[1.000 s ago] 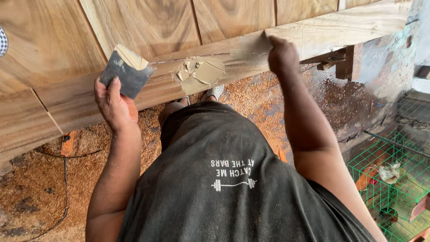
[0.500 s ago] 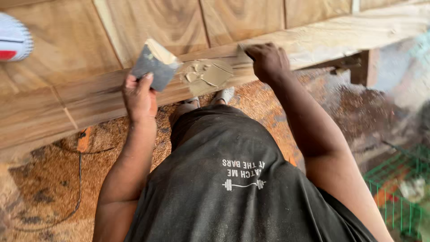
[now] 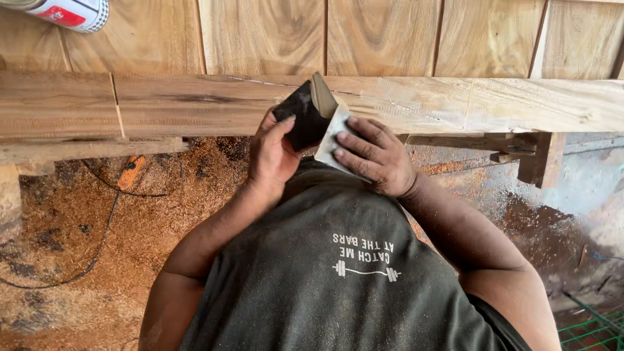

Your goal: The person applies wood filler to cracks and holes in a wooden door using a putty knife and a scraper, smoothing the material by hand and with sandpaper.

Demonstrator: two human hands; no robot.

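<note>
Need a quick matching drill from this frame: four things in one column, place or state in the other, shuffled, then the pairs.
Things:
1. left hand
2. right hand
3. orange tool
4. green wire mesh

Places or states:
A. bottom right corner
B. grips the dark pad with putty
C. lies on the sawdust floor, cord attached
D. holds the pale flat blade

Pairs: 1-B, 2-D, 3-C, 4-A

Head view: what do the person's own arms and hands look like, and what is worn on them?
Both the left hand and right hand are bare: no gloves, rings, watch or bands visible. Both forearms are uncovered; the dark grey short-sleeved T-shirt ends near the shoulders.
</note>
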